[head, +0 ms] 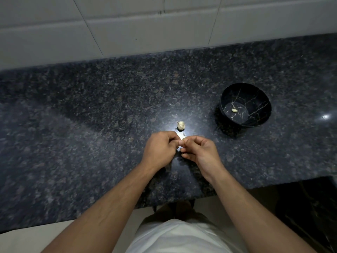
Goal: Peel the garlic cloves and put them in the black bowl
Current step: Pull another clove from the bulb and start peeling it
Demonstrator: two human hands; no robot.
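Observation:
My left hand [160,147] and my right hand [199,150] meet over the middle of the dark granite counter [91,125]. Their fingertips pinch a small pale garlic clove [182,140] between them; most of it is hidden by the fingers. Just beyond the hands sits the rest of the garlic bulb [180,125] on the counter. The black bowl [255,95] with gold veins stands to the right, and one peeled clove [234,110] lies on its bottom.
A white tiled wall [145,24] runs along the back of the counter. The counter's front edge is close to my body, and it steps back at the right where a dark cabinet [310,207] shows. A bright light glare lies on the stone near the bulb.

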